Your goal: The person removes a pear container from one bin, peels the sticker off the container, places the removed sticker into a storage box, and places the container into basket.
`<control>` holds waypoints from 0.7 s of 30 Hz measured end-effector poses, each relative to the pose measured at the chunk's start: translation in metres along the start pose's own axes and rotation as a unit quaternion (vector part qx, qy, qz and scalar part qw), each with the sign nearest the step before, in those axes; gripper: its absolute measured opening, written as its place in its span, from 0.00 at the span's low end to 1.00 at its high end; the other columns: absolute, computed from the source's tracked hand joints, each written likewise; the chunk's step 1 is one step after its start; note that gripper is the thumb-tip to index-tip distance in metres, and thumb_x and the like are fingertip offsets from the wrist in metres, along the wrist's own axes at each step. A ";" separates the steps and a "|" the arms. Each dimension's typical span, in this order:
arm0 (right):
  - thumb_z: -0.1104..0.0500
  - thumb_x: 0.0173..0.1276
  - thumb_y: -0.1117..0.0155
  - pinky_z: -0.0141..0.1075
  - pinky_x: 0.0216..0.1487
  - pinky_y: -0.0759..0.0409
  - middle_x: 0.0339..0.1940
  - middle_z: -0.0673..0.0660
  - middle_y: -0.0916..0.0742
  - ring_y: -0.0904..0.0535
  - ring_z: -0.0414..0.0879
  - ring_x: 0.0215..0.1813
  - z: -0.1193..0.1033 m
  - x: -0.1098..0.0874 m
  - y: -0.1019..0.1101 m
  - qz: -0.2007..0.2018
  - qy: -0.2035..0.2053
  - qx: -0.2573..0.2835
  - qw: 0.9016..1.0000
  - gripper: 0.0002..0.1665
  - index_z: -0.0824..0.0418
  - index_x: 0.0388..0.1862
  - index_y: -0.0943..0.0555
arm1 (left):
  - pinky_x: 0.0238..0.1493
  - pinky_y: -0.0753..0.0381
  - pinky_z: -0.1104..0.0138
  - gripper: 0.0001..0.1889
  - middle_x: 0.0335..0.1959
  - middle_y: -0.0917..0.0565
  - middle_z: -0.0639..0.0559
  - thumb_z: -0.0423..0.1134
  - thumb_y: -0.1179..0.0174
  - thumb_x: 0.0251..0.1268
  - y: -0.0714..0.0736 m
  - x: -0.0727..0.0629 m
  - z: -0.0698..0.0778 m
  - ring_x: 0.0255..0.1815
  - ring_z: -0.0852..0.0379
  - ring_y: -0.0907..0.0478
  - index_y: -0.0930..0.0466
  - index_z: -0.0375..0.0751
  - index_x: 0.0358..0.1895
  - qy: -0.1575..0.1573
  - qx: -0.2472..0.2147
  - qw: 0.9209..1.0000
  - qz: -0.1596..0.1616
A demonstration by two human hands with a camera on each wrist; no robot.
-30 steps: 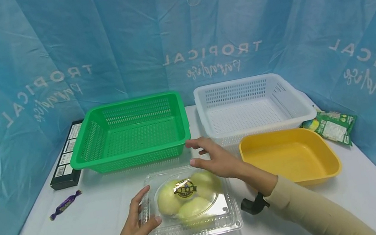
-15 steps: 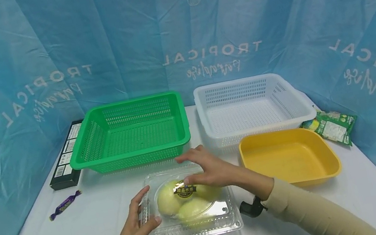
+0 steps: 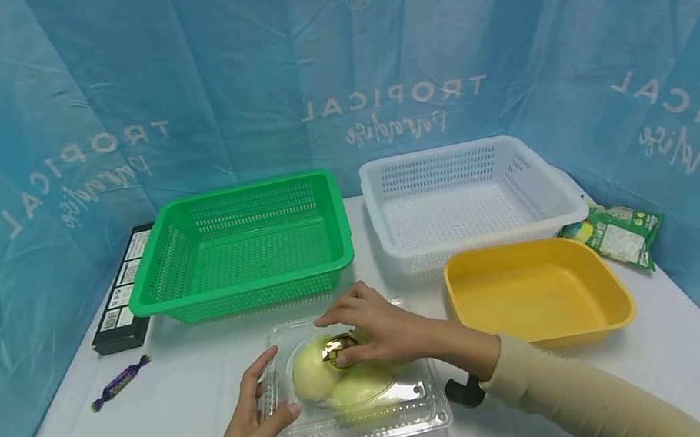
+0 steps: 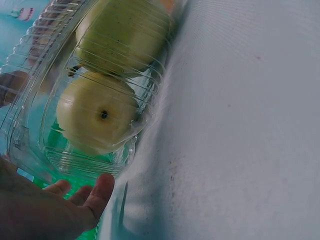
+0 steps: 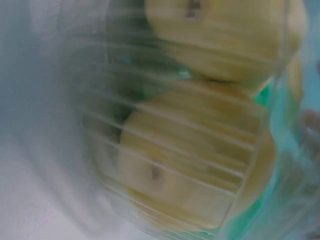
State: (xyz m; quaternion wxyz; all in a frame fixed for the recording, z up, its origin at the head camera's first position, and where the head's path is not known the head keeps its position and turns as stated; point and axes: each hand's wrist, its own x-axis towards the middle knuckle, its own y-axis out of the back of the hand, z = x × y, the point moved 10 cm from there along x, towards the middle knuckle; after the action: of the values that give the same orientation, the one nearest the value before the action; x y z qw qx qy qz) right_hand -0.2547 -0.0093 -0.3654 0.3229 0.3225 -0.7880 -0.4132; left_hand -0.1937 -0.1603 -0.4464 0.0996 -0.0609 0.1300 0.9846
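A clear plastic clamshell box (image 3: 331,433) with its lid down lies on the white table. Inside are round yellow-green fruits (image 3: 360,386) that look like pears, and a black-and-gold label (image 3: 329,349) sits on the lid. My left hand (image 3: 251,415) is at the box's left side, thumb and fingers spread and loosely bent. Over the lid is my right hand (image 3: 384,330), its thumb at the label and its fingers reaching toward the back; whether it touches the lid I cannot tell. The left wrist view shows the fruits (image 4: 97,114) through the ribbed wall, with my left hand's fingertips (image 4: 102,190) beside it.
Behind the box stand a green basket (image 3: 244,297) and a white basket (image 3: 480,236). A yellow tub (image 3: 539,294) is to the right, near a green snack packet (image 3: 623,236). On the left lie a purple-wrapped candy (image 3: 120,382) and a black box (image 3: 121,337).
My right hand has moved left and toward me, from beyond the box's back right corner to over the lid's label. My left hand and the box have stayed in place.
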 end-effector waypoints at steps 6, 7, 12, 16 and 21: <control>0.45 0.61 0.35 0.38 0.58 0.32 0.58 0.48 0.21 0.35 0.43 0.56 -0.005 0.002 -0.005 -0.006 0.015 -0.029 0.999 0.31 0.50 0.63 0.27 | 0.60 0.37 0.34 0.40 0.76 0.61 0.43 0.43 0.42 0.63 0.000 0.000 0.000 0.75 0.33 0.60 0.56 0.66 0.73 0.002 0.000 1.000 -0.002; 0.45 0.61 0.35 0.38 0.58 0.32 0.57 0.48 0.21 0.35 0.43 0.56 -0.006 0.002 -0.006 -0.006 0.016 -0.034 0.999 0.31 0.50 0.63 0.26 | 0.60 0.37 0.34 0.40 0.76 0.60 0.42 0.43 0.42 0.63 0.000 0.000 0.000 0.75 0.33 0.60 0.56 0.65 0.73 0.003 0.000 1.000 -0.001; 0.45 0.61 0.35 0.37 0.57 0.33 0.56 0.48 0.21 0.35 0.43 0.55 -0.005 0.003 -0.007 -0.006 0.017 -0.049 0.999 0.29 0.50 0.61 0.25 | 0.58 0.35 0.36 0.40 0.75 0.59 0.41 0.43 0.42 0.63 0.001 0.000 0.000 0.74 0.33 0.58 0.56 0.64 0.73 0.003 0.006 1.000 0.000; 0.44 0.62 0.36 0.36 0.56 0.33 0.53 0.47 0.22 0.36 0.43 0.54 -0.005 0.002 -0.008 -0.002 0.024 -0.068 0.997 0.28 0.50 0.60 0.23 | 0.57 0.33 0.38 0.40 0.75 0.58 0.41 0.43 0.42 0.63 0.001 0.001 0.000 0.74 0.34 0.56 0.56 0.64 0.73 0.002 0.009 1.000 0.001; 0.43 0.62 0.36 0.35 0.53 0.33 0.49 0.48 0.23 0.36 0.43 0.52 -0.004 0.002 -0.008 -0.005 0.013 -0.078 0.997 0.26 0.50 0.58 0.21 | 0.55 0.29 0.45 0.40 0.74 0.54 0.39 0.42 0.41 0.62 0.001 0.002 -0.001 0.73 0.35 0.51 0.55 0.64 0.73 0.005 0.006 1.000 0.004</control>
State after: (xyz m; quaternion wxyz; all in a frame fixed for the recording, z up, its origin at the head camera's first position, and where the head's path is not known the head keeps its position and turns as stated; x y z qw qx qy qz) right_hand -0.2511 -0.0158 -0.3701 0.3546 0.3058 -0.7478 -0.4707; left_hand -0.1956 -0.1614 -0.4475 0.0957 -0.0643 0.1370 0.9838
